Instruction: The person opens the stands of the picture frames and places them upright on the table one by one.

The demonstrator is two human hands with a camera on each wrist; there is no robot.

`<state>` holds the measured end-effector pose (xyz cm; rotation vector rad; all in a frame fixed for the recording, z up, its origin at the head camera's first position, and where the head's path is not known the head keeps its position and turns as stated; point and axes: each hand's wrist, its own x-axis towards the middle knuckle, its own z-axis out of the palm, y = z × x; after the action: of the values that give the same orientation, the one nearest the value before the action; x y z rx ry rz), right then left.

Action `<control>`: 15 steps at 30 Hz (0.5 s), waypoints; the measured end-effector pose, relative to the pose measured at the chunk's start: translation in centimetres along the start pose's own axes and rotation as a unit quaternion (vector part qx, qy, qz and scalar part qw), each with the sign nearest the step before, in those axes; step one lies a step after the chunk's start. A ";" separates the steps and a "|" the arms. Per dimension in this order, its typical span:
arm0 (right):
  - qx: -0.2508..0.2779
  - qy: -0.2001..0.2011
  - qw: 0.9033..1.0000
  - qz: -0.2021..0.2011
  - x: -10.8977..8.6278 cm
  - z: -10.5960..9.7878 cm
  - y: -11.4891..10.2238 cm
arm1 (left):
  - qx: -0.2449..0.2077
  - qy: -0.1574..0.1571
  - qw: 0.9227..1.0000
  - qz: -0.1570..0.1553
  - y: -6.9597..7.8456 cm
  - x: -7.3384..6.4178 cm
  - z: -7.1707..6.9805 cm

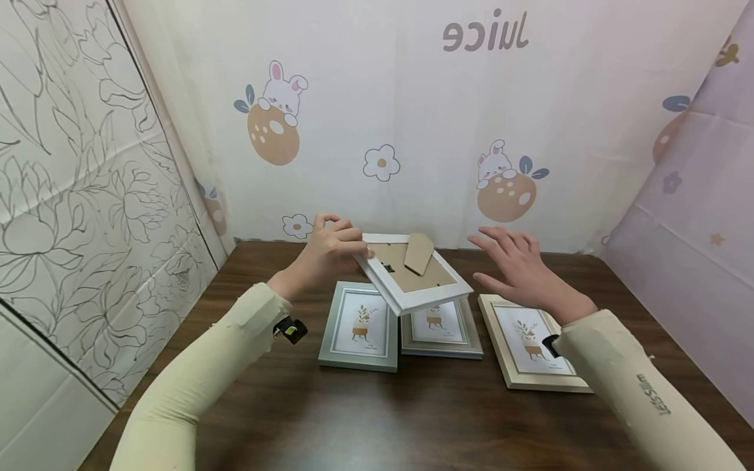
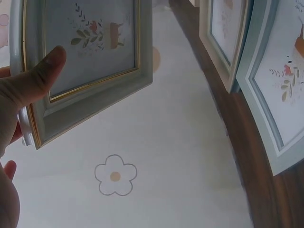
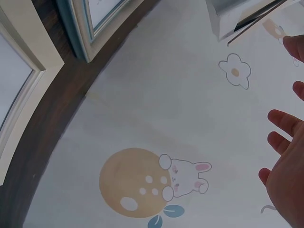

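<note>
My left hand (image 1: 332,255) grips a white picture frame (image 1: 389,281) by its left edge, holding it tilted above the table. Its brown backing, with a cardboard stand (image 1: 419,254), faces up in the head view. From the left wrist, the gold-lined front with a plant picture (image 2: 97,35) shows, the thumb pressing on its border. My right hand (image 1: 518,271) hovers with spread fingers over the far end of a cream picture frame (image 1: 514,353), apart from the white one. Beneath the held frame, a beige-grey picture frame (image 1: 442,330) lies partly covered from view.
A pale green picture frame (image 1: 360,327) lies face up at the left, right beside the beige-grey one. All sit on a dark wood table (image 1: 365,418). A printed curtain (image 1: 389,98) hangs behind, and a flower-patterned panel (image 1: 88,196) stands on the left.
</note>
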<state>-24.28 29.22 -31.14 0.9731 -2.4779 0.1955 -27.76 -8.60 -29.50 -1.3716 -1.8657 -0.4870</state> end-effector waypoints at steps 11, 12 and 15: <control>0.012 -0.029 0.999 -0.023 2.3 0.5 -0.4 | -0.013 0.010 1.000 -0.006 0.3 -0.7 0.7; 0.011 -0.036 0.999 -0.024 2.7 0.5 -0.4 | -0.013 0.010 1.000 -0.007 0.4 -0.7 0.8; 0.009 -0.067 0.997 -0.023 3.8 0.7 -0.7 | -0.015 0.011 1.000 -0.009 0.5 -0.7 1.0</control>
<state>-26.54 26.18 -29.97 1.0823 -2.5751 0.1412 -27.51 -8.23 -30.75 -1.3649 -1.8609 -0.5392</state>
